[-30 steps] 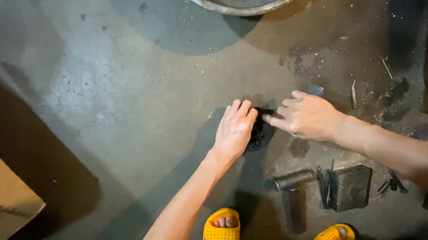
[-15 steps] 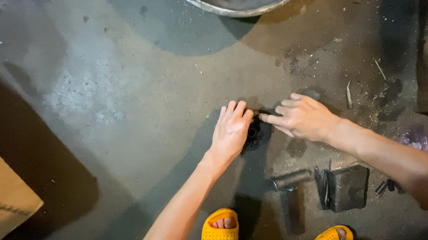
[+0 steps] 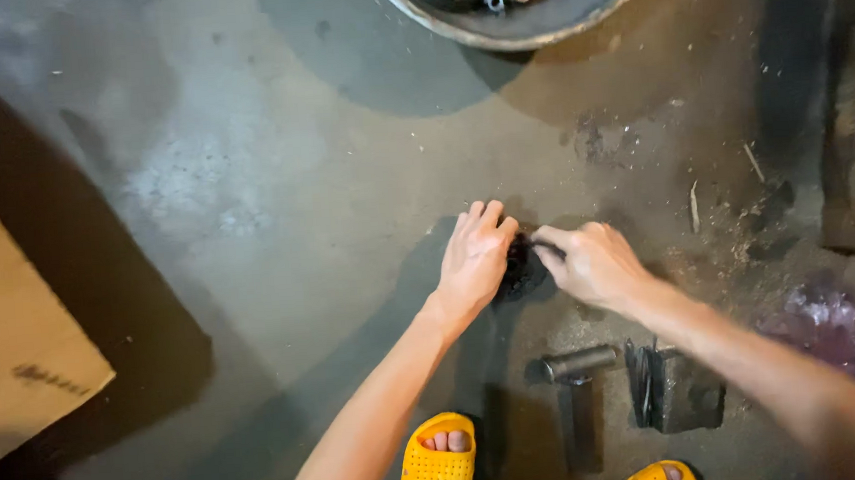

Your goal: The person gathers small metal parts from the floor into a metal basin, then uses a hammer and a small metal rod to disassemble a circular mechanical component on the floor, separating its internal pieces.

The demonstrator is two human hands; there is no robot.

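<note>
Down on the concrete floor (image 3: 275, 211), near the middle of the scene, a small dark part (image 3: 522, 266) sat between the two hands. The left hand (image 3: 474, 262) lay flat against its left side, fingers together and stretched out, pressing it rather than closing round it. The right hand (image 3: 590, 264) touched it from the right with fingers curled; whether they pinched the part could not be told. Just near of the hands lay a hammer (image 3: 573, 385) and, beside it on the right, a dark metal block (image 3: 681, 393). Two yellow sandals (image 3: 435, 465) stood at the near edge. Far off, a round metal basin (image 3: 532, 17) crossed the top edge. A cardboard sheet (image 3: 13, 339) covered the left edge, with bare floor well open between it and the hands.
</note>
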